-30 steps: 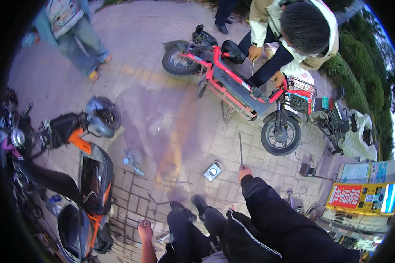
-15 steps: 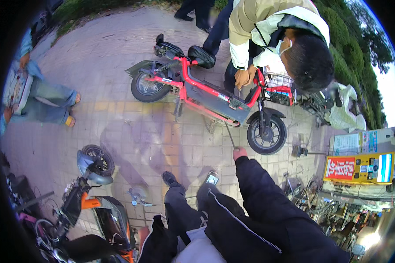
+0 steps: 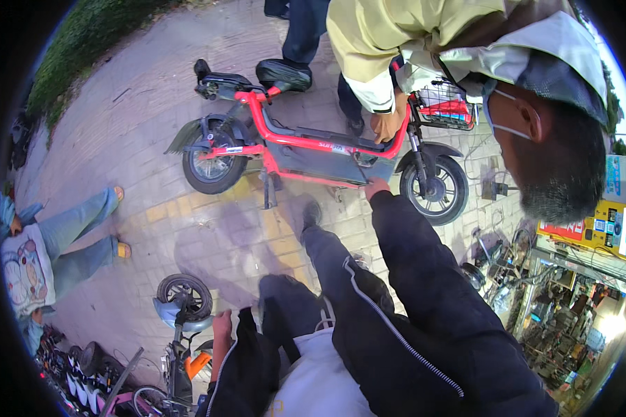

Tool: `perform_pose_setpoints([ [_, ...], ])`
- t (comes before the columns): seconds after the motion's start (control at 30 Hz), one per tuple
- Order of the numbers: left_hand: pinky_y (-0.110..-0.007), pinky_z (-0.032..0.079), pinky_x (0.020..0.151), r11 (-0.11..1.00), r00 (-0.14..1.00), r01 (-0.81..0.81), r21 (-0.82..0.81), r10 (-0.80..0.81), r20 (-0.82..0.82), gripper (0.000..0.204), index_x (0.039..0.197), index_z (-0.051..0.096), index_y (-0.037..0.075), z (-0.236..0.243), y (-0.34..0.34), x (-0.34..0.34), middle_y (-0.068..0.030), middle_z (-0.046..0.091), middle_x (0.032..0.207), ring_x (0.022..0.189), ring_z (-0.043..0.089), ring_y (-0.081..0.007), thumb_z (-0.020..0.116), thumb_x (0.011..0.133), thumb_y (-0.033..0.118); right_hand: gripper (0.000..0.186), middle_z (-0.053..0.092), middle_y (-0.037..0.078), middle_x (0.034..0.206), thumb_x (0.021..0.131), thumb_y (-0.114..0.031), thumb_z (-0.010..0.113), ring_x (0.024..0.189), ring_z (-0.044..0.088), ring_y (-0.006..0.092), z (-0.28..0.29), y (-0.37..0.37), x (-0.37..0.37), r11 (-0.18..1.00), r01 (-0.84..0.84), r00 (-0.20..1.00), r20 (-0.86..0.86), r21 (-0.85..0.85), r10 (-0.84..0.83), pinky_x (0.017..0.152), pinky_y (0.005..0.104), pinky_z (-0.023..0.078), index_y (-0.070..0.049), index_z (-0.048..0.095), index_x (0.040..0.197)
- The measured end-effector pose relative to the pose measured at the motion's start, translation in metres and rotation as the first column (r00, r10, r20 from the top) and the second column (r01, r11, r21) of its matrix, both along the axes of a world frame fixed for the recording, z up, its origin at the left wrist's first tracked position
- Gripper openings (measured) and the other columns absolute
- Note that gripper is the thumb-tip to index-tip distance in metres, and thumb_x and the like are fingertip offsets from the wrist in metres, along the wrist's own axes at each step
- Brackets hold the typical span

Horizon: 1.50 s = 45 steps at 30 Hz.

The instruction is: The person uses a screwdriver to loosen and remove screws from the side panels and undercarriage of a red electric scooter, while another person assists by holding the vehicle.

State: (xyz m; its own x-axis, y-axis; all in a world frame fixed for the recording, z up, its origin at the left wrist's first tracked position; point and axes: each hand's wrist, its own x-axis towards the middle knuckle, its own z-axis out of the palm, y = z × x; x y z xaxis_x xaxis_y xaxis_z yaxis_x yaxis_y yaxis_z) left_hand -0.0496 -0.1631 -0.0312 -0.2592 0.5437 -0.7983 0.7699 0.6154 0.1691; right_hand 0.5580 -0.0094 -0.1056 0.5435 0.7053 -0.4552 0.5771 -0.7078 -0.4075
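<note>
My right hand [image 3: 376,187] reaches to the lower front edge of a red electric scooter [image 3: 313,163], just behind its front wheel [image 3: 435,191]. Its fingers look closed; the thin rod they gripped half a second earlier is mostly hidden against the frame. My left hand [image 3: 221,325] hangs low by my side, fingers curled, with nothing visible in it. Across the scooter a person in a tan and white jacket [image 3: 372,48] bends over. That person's hand [image 3: 388,126] is down at the footboard's front end, and what it works on cannot be made out.
A parked scooter with a grey fender [image 3: 181,316] and orange parts stands at lower left. Another person in jeans [image 3: 83,229] is at the far left. A cluttered stall [image 3: 570,313] with a yellow sign [image 3: 608,229] lies to the right. A wire basket [image 3: 442,104] sits on the red scooter's front.
I have stepped closer to the red scooter, and my right hand has moved up to its lower edge. The other person leans farther in. My left hand has come into fuller view.
</note>
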Motion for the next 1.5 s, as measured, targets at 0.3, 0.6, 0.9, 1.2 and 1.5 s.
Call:
perform_pose_setpoints([
  [0.3,-0.037,0.044,0.083,0.981,0.992,-0.123,0.152,0.121,0.024,0.043,0.102,0.061,-0.007,0.018,0.153,0.061,-0.0222,0.064,0.098,0.093,0.061,-0.0301,0.057,0.081,0.03,0.028,0.065,0.017,0.092,0.077,-0.021,0.05,0.091,0.06,0.0367,0.005,0.092,0.012,0.883,-0.42,0.906,-0.049,-0.208,0.42,0.079,0.0444,0.049,-0.007,0.066,0.095],
  [0.6,-0.04,0.019,0.109,0.961,0.99,-0.02,-0.276,0.058,0.13,0.092,0.137,0.031,-0.001,0.001,0.253,0.052,-0.0259,0.024,0.143,0.135,0.019,-0.0345,0.055,0.076,0.064,0.027,0.064,0.019,0.09,0.076,-0.022,0.052,0.087,0.061,0.0356,0.02,0.158,-0.035,0.917,-0.345,0.939,-0.066,-0.2,0.339,0.079,0.0425,0.047,-0.01,0.068,0.094],
  [0.9,-0.035,0.037,0.097,0.993,0.982,-0.099,-0.062,0.108,0.152,0.057,0.12,0.051,-0.007,-0.021,0.335,-0.028,-0.0227,0.056,0.118,0.113,0.051,-0.0304,0.054,0.087,0.04,0.029,0.065,0.02,0.091,0.081,-0.025,0.052,0.089,0.062,0.0357,0.009,0.197,-0.052,0.916,-0.241,0.968,-0.013,-0.321,0.25,0.081,0.0432,0.049,-0.002,0.066,0.092],
  [1.2,-0.035,0.04,0.093,0.995,0.986,-0.039,-0.097,0.054,0.157,0.052,0.115,0.056,-0.005,-0.047,0.344,-0.007,-0.0229,0.058,0.113,0.107,0.055,-0.0299,0.055,0.086,0.038,0.026,0.063,0.021,0.097,0.083,-0.019,0.047,0.092,0.06,0.0386,-0.031,0.198,-0.091,0.929,-0.123,0.992,-0.019,-0.35,0.125,0.08,0.0458,0.048,-0.004,0.06,0.1],
  [1.5,-0.036,0.039,0.094,0.986,0.965,0.112,-0.12,-0.079,0.252,0.053,0.112,0.058,-0.003,-0.089,0.349,0.098,-0.0237,0.058,0.113,0.11,0.054,-0.0336,0.057,0.084,0.042,0.034,0.062,0.025,0.088,0.085,-0.02,0.045,0.085,0.058,0.0443,-0.009,0.181,-0.155,0.913,0.23,0.964,-0.046,-0.336,-0.26,0.076,0.0518,0.046,-0.02,0.051,0.118],
])
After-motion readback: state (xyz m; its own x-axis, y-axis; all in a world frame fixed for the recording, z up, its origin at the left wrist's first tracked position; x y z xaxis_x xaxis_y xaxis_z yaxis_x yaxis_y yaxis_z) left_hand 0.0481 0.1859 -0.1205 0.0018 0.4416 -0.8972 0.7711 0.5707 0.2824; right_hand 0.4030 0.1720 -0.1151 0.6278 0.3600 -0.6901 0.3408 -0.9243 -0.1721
